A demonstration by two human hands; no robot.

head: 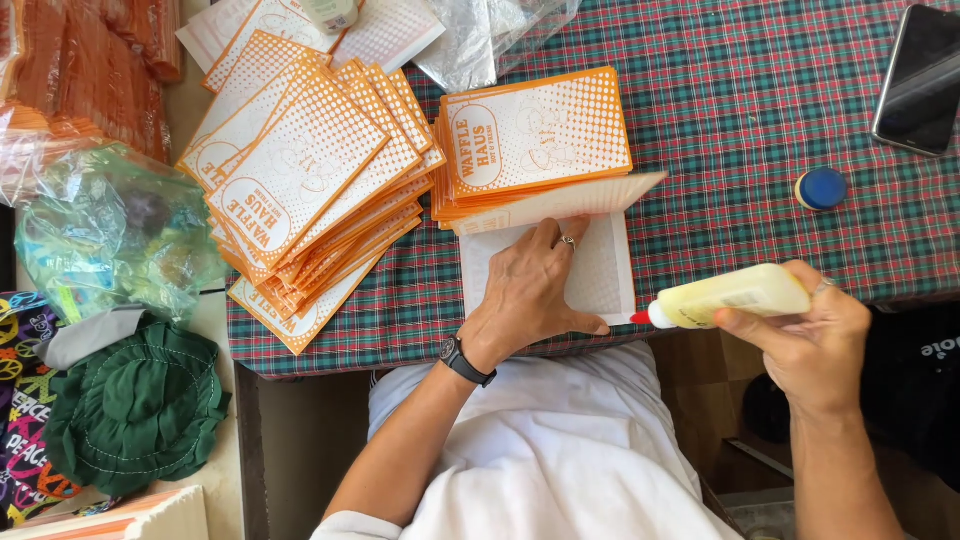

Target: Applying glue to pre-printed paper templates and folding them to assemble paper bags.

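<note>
One yellowish glue bottle [735, 296] in right hand's [810, 345] tight grip; left hand [530, 295] flat on paper bag [600, 270].

We see a tabletop [760, 120] under a green and red plaid cloth. On it lie orange-dotted paper bags [310, 170] fanned at its left edge, a neat stack [535, 130] mid-table, a blue cap [821, 188], and a dark phone [918, 78] at the far right corner.

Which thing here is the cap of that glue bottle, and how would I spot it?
Start at the green-and-red plaid tablecloth. Look right of the neat stack of orange-and-white printed cards, below the dark phone. The small round blue cap lies there alone, the only blue thing on the cloth.
</note>
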